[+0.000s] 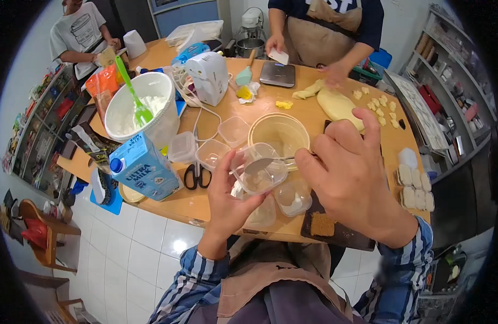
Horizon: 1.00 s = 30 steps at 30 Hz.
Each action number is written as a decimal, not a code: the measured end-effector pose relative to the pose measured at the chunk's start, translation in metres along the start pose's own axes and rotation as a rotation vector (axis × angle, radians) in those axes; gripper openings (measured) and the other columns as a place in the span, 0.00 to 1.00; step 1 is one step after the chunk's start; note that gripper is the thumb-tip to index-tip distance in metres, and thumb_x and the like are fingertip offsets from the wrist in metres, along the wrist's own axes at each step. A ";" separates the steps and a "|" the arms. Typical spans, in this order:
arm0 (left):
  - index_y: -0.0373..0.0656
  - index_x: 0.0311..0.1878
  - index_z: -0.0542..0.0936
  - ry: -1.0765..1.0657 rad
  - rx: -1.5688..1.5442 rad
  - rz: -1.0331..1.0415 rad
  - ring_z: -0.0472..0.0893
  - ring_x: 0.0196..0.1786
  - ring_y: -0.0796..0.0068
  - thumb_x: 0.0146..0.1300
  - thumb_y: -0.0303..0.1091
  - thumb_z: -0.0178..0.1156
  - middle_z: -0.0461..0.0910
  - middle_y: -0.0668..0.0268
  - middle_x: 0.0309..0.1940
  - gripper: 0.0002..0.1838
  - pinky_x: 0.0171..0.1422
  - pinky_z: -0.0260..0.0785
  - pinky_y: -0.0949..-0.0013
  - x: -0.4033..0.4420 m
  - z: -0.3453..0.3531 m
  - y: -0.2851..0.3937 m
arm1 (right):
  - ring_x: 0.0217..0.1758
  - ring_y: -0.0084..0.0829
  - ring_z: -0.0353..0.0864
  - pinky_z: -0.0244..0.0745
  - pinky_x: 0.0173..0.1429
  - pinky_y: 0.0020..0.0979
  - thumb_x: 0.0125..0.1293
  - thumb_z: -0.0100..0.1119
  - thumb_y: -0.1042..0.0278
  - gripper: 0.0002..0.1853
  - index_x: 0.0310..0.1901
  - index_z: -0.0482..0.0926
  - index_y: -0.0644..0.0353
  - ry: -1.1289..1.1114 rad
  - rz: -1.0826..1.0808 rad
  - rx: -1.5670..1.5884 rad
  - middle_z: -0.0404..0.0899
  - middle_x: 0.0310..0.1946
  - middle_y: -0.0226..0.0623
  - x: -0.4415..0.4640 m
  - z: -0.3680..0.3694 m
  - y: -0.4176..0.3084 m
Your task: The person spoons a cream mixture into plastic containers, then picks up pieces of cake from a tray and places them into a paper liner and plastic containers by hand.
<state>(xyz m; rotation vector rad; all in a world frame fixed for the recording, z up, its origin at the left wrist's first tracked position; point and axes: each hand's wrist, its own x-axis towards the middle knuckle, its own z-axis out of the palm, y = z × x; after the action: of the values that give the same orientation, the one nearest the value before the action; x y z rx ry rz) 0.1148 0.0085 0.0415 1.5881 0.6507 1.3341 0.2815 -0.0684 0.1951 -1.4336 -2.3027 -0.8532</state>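
My left hand (230, 202) grips a small clear plastic container (268, 181), tilted above the table. With my right hand (354, 181) I pinch the handle of a metal spoon (284, 158), whose bowl end reaches into that container. Behind it stands a round cream-coloured tub (278, 121). Other clear containers sit close by: one (211, 154) left of my left hand, one (234, 131) farther back, and one (293, 198) below my hands with a little white stuff in it. A square brown piece of cake (322, 224) lies on a dark tray (343, 235) under my right wrist.
To the left are a white bowl (170, 100) with white cream and a green spatula (131, 89), a blue milk carton (146, 170) and black scissors (197, 177). Across the table a co-worker (324, 32) handles dough (335, 103) beside a scale (277, 74). Another person (78, 32) stands far left.
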 end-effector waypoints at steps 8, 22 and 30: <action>0.39 0.67 0.58 0.016 -0.021 0.049 0.69 0.62 0.65 0.40 0.20 0.73 0.67 0.59 0.59 0.49 0.68 0.62 0.61 -0.005 0.001 -0.002 | 0.35 0.31 0.69 0.56 0.59 0.57 0.44 0.57 0.68 0.08 0.29 0.78 0.59 0.146 -0.031 -0.077 0.68 0.25 0.30 -0.011 0.007 -0.009; 0.40 0.68 0.56 -0.019 0.017 0.070 0.69 0.62 0.66 0.41 0.23 0.74 0.66 0.59 0.60 0.50 0.66 0.63 0.62 -0.015 -0.002 0.002 | 0.40 0.30 0.68 0.55 0.63 0.60 0.46 0.59 0.69 0.09 0.32 0.78 0.56 0.205 -0.045 -0.179 0.72 0.31 0.30 -0.026 0.000 -0.023; 0.41 0.68 0.55 -0.037 -0.052 0.041 0.69 0.62 0.66 0.40 0.20 0.74 0.66 0.59 0.59 0.51 0.66 0.63 0.62 -0.021 -0.004 0.004 | 0.38 0.28 0.68 0.57 0.61 0.61 0.46 0.59 0.68 0.08 0.31 0.78 0.55 0.152 -0.064 -0.140 0.72 0.28 0.29 -0.033 0.002 -0.024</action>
<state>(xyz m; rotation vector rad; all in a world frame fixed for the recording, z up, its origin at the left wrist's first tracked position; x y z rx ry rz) 0.1050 -0.0099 0.0358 1.5879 0.5598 1.3379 0.2751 -0.0982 0.1681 -1.3053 -2.2239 -1.1222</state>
